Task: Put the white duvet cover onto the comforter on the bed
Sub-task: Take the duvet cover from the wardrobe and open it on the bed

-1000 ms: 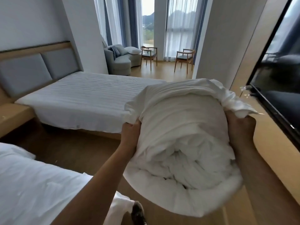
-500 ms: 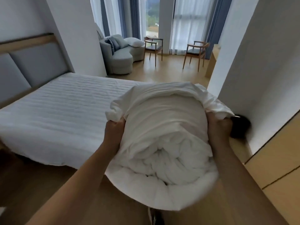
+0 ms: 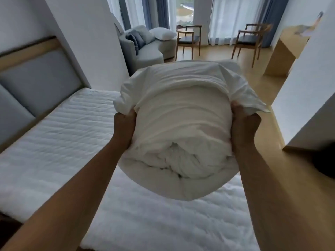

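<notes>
Above the bare white quilted mattress [image 3: 59, 142], I hold a thick white rolled bundle of comforter and duvet cover [image 3: 179, 131] in the air, my left hand [image 3: 125, 127] and right hand [image 3: 243, 127] clamped on its 2 sides so the roll stays tight, probably until I lay it down for unrolling.

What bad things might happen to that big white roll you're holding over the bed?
The rolled white bedding bundle is held only at its sides by the left hand and right hand, so it might slip and unroll. Its loose cover flap could snag or flop out. Released here, it may land near the white quilted mattress edge and slide off.
</notes>
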A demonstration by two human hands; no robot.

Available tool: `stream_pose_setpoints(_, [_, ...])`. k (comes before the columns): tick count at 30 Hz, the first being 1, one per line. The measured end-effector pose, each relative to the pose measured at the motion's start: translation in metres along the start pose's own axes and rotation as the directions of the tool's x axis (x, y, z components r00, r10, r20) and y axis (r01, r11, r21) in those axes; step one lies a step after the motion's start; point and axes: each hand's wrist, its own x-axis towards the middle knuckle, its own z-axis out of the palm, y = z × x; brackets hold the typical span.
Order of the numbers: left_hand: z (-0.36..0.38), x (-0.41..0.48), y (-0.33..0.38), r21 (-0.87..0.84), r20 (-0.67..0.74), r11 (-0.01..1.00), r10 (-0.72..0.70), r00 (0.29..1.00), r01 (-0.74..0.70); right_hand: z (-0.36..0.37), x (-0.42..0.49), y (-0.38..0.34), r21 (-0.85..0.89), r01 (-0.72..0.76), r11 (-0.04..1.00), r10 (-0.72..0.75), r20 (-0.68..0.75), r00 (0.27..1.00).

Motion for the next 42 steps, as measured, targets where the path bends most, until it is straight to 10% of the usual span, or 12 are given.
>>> stream_pose_setpoints(7, [-0.013, 0.211, -0.225, 0.128, 0.038, 0.966, -0.231, 0.972, 0.224, 0.149, 0.016, 0.247, -0.263, -0.347, 0.900, 0.327, -0.119, 0.938])
stream_pose_setpoints(15, [-0.048, 0.251, -0.434, 0.398, 0.075, 0.706, -0.661, 0.747, 0.585, 0.178, -0.017, 0.419, -0.427, -0.664, 0.614, 0.674, -0.153, 0.722])
stream_pose_setpoints(19, [-0.073, 0.245, -0.412, 0.385, 0.175, 0.711, -0.683, 0.710, 0.589, 0.159, -0.027, 0.399, -0.483, -0.689, 0.540, 0.700, -0.197, 0.686])
stream_pose_setpoints(23, [-0.082, 0.272, -0.367, 0.339, 0.214, 0.792, -0.590, 0.778, 0.507, 0.138, -0.014, 0.359, -0.467, -0.545, 0.697, 0.535, -0.168, 0.828])
stream_pose_setpoints(29, [-0.076, 0.295, -0.319, 0.289, 0.241, 0.817, -0.567, 0.787, 0.499, 0.116, 0.037, 0.315, -0.230, -0.746, 0.625, 0.766, -0.006, 0.643])
stream_pose_setpoints(34, [-0.073, 0.285, -0.306, 0.261, 0.364, 0.732, -0.679, 0.638, 0.629, 0.134, 0.042, 0.303, -0.397, -0.774, 0.494, 0.864, 0.118, 0.490])
stream_pose_setpoints(42, [-0.080, 0.262, -0.274, 0.384, 0.456, 0.675, -0.731, 0.507, 0.630, 0.159, -0.003, 0.285, -0.449, -0.748, 0.488, 0.832, -0.018, 0.554])
